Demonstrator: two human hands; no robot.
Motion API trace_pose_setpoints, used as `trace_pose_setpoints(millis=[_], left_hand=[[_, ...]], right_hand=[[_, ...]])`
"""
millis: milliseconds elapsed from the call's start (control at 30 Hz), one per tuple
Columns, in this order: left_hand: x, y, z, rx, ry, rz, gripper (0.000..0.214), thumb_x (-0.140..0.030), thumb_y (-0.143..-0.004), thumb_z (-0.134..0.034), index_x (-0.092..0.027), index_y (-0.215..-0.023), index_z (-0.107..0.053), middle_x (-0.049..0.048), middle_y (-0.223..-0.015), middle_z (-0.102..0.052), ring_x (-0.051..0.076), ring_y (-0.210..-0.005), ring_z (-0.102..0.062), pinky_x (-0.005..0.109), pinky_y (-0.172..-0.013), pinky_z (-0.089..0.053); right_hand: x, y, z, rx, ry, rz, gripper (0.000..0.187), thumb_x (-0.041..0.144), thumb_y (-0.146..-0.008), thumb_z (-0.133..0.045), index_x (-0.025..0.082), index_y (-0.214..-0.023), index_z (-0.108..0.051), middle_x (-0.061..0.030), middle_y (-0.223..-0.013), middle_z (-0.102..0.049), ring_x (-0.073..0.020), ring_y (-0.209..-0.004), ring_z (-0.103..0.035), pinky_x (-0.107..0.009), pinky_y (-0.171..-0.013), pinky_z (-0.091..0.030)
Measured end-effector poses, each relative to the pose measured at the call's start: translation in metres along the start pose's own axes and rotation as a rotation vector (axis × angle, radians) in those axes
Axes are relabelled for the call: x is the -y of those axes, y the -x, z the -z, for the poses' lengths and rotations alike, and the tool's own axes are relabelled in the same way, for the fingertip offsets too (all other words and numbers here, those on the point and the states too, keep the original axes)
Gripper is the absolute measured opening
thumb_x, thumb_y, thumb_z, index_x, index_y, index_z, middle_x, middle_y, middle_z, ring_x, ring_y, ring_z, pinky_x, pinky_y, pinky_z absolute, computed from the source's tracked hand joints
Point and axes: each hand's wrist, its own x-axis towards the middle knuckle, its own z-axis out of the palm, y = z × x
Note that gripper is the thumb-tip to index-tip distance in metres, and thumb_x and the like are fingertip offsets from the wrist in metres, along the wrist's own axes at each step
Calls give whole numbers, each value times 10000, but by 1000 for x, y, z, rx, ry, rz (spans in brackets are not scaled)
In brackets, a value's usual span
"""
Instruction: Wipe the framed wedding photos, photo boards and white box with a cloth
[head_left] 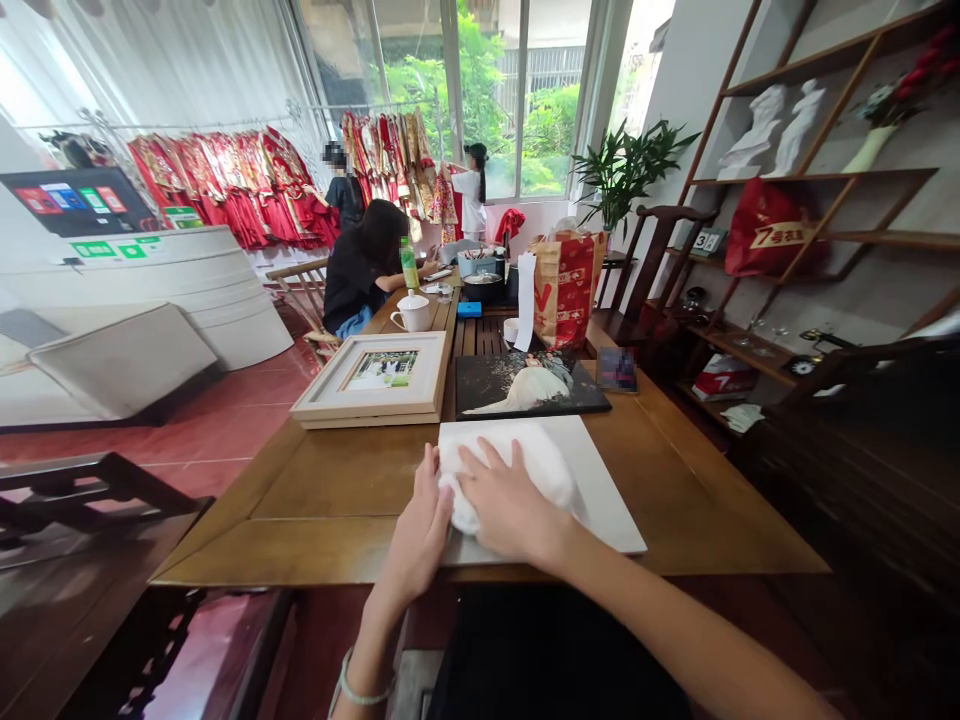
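Observation:
A white fluffy cloth (555, 470) lies bunched on a flat white board (615, 520) at the near side of the wooden table. My right hand (502, 500) rests flat on top of the cloth with its fingers spread. At the board's left edge, my left hand (424, 520) stands on its side, fingers stretched out and thumb apart, touching the edge and the cloth's left end. Just beyond the board is a dark picture panel (532, 385) showing a white gown. To its left, a pale framed photo (375, 375) sits on what looks like another frame.
Farther along the table (322, 490) are a lidded white cup (412, 312), a green bottle (409, 265), a red-and-brown paper bag (566, 290) and a small blue box (469, 310). A person in black (360, 260) sits at the left side. Wooden shelves (825, 180) stand right.

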Motion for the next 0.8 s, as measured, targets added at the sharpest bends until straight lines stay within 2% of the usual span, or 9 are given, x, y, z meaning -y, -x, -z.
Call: trace_pose_setpoints(millis=[67,133,200,267,367,567,700,800], left_hand=[[3,-1,0,-10,74,1,659,-530,-964,-171,-185,-1504,-16,125,-1553,-215,231,-1412,-258,439,-1140,-244],[6,-1,1,3,97,-16,636,-519,-970,-159,-195,-1505,-49,119,-1541,-257,225,-1407,-274,445,-1147,-226],[7,-1,2,21,62,-32,602,-505,-974,-166,-206,-1496,-156,95,-1531,-290,215,-1408,-270,437,-1159,-204],[7,0,2,28,0,-44,574,-489,-978,-168,-208,-1469,-265,71,-1529,-300,204,-1410,-266,422,-1163,-207],[8,0,0,34,-116,-109,550,-462,-983,-185,-203,-1451,-312,56,-1536,-283,198,-1416,-247,421,-1165,-215],[14,-1,-6,28,-352,-274,526,-399,-986,-244,-165,-1455,-293,89,-1529,-295,212,-1423,-224,445,-1163,-227],[16,-3,-7,11,-431,-317,510,-386,-979,-283,-159,-1433,-338,107,-1518,-317,227,-1419,-236,448,-1154,-252],[16,-3,-7,9,-452,-312,509,-358,-976,-287,-142,-1435,-328,122,-1514,-320,233,-1417,-241,452,-1146,-268]], right_hand=[[18,24,-3,13,-3,-4,587,216,-742,-561,104,-1313,-477,-214,-1502,-291,-419,-1389,-167,-719,-1042,-143],[31,47,-3,69,-41,16,596,216,-718,-597,96,-1291,-490,-229,-1511,-259,-425,-1400,-126,-696,-1065,-122],[33,65,-2,114,-104,58,568,197,-699,-600,96,-1252,-521,-212,-1524,-238,-401,-1412,-99,-640,-1104,-108],[25,72,-1,109,-175,101,577,165,-690,-561,99,-1261,-516,-170,-1530,-254,-343,-1424,-109,-557,-1144,-101],[-2,63,-2,37,-221,80,701,116,-668,-480,104,-1367,-418,-105,-1520,-310,-268,-1428,-142,-491,-1168,-84],[-46,8,0,-38,-146,-162,788,85,-640,-445,67,-1420,-332,-103,-1519,-309,-282,-1421,-159,-559,-1146,-84],[-51,-5,3,-59,-130,-232,765,64,-645,-430,76,-1406,-351,-114,-1513,-317,-328,-1413,-158,-649,-1101,-88],[-42,14,0,-35,-125,-195,763,33,-620,-416,117,-1378,-399,-78,-1515,-321,-330,-1419,-132,-700,-1070,-109]])
